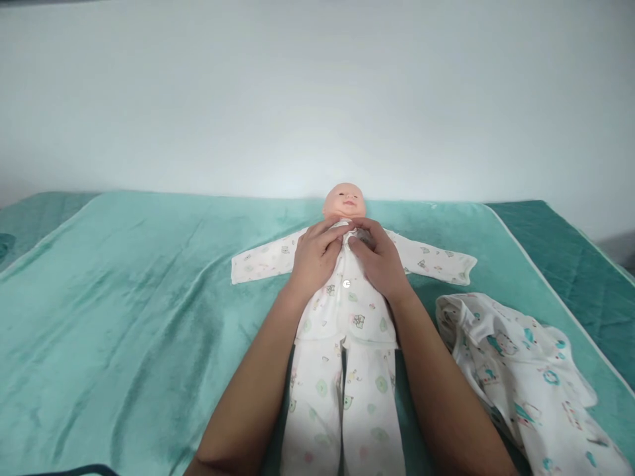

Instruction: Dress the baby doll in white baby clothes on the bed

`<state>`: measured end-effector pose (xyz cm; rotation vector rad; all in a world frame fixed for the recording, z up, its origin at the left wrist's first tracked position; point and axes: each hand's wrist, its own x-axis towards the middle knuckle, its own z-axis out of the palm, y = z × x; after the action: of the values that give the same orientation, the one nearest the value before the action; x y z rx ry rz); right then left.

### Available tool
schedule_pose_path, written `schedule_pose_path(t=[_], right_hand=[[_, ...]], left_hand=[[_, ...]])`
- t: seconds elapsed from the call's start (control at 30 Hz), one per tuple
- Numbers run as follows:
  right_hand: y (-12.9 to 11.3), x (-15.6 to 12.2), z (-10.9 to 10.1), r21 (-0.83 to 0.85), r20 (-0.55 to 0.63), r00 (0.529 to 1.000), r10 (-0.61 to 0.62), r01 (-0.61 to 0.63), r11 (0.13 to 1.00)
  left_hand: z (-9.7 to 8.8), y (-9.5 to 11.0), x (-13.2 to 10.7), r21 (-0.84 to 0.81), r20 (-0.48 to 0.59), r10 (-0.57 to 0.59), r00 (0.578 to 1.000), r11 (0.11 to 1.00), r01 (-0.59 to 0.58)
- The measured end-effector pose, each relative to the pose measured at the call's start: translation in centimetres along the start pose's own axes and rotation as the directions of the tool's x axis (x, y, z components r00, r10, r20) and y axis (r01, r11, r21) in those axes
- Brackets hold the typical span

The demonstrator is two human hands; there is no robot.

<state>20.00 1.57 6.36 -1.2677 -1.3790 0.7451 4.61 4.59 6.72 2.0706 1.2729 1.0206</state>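
Observation:
A baby doll [344,200] lies on its back on a teal blanket [149,317], head towards the wall. It wears a white printed top [347,301] and matching trousers [342,410], its sleeves spread out to both sides. My left hand [316,256] and my right hand [380,259] rest side by side on the doll's chest, just below the neck. Both have fingers curled and pinch the front edges of the top near the collar. A white button [346,284] shows below my hands.
A second white baby garment [520,370] with blue prints lies crumpled on the blanket to the right of the doll. A darker teal quilted mattress [560,251] shows at the right and far left. A plain pale wall [317,99] stands behind.

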Motion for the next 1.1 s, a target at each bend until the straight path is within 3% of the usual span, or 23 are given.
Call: schedule_pose_path(t=[0.2,0.37,0.57,0.73,1.1], right_hand=[[0.0,-0.2,-0.1,0.070,-0.046,0.999,-0.022,0.026,0.997],[0.0,-2.3,0.5,0.098,-0.087,0.996,-0.021,0.029,0.995],[0.5,-5.3,0.3,0.033,-0.073,0.992,-0.098,0.101,0.994],[0.8,-5.1,-0.1,0.006,-0.032,0.980,-0.198,0.198,0.980],[1.4,-3.6,-0.4,0.041,-0.052,0.982,-0.179,0.181,0.983]], left_hand=[[-0.1,-0.1,-1.1,-0.112,-0.089,0.045,0.995,0.992,-0.054],[-0.7,-0.1,-3.2,-0.083,-0.045,0.164,0.985,0.982,-0.167],[-0.6,-0.5,-3.4,-0.081,-0.037,0.156,0.987,0.984,-0.159],[-0.5,-0.7,-3.2,-0.093,-0.032,0.160,0.987,0.982,-0.162],[-0.7,-0.6,-3.2,-0.075,-0.005,0.154,0.988,0.985,-0.154]])
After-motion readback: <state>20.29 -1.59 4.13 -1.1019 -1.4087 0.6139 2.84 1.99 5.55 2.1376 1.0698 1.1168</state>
